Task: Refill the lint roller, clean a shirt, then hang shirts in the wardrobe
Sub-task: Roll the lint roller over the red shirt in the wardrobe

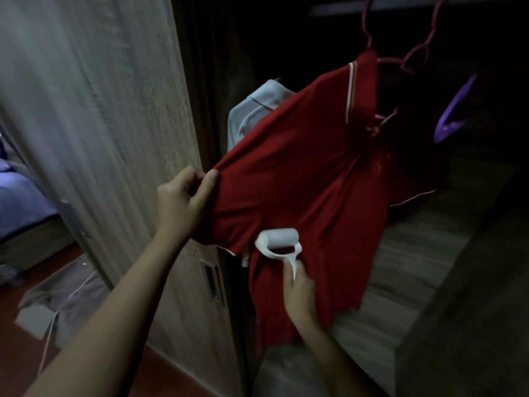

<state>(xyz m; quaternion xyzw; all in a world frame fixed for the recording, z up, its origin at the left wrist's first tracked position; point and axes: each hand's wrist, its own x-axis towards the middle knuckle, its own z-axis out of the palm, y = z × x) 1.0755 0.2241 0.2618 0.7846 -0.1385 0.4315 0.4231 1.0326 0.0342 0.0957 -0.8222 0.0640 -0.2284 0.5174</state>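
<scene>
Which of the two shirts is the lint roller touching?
The red shirt, gripped by the left hand; the pale grey shirt hangs behind it.

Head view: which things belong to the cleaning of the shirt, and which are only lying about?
In use: red shirt, lint roller, pink hanger, left hand pinching the shirt, right hand holding the roller.
Idle: purple hanger, pale grey garment behind, grey cloth on the floor.

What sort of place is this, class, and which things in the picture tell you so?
Most likely a bedroom, at an open wardrobe. A red shirt hangs on a pink hanger inside, a wood-grain wardrobe door stands at left, and past it lies a bed with bluish bedding.
</scene>
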